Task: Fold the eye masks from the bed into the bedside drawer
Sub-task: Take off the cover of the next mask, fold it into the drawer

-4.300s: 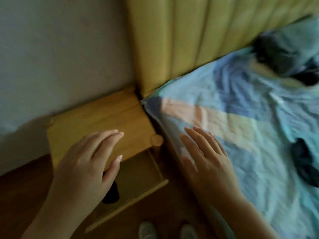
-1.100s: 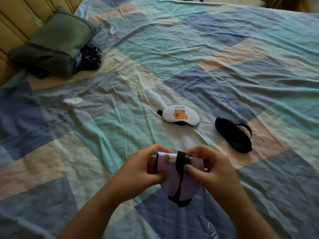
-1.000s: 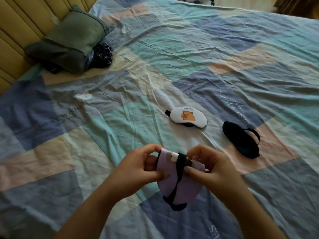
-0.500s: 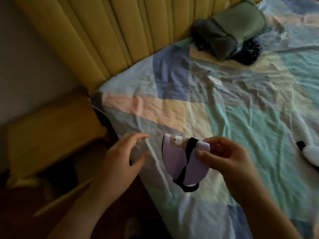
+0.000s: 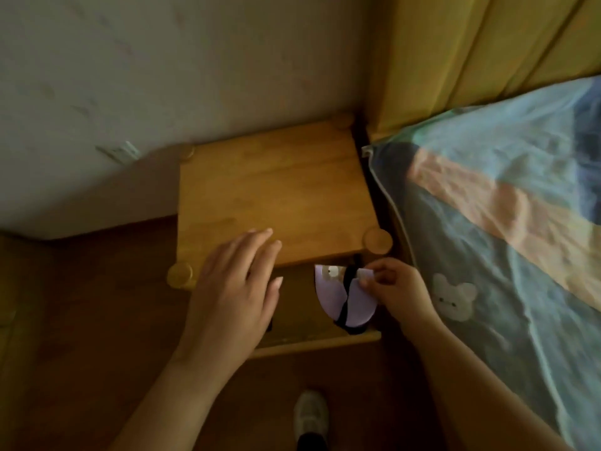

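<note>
A second ago I was at the bed folding with both hands; now I have turned to the bedside cabinet [image 5: 276,193] at the frame's centre. My right hand [image 5: 395,292] pinches the folded purple eye mask [image 5: 338,297] over the open drawer [image 5: 312,343], strap wrapped round it. My left hand [image 5: 237,288] has let go and hovers flat, fingers spread, above the drawer's left part. So folding looks finished; dropping it in comes next.

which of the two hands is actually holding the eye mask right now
The right hand, nearer the bed: its fingers pinch the folded purple eye mask over the open drawer. The left hand is open and holds nothing.
</note>
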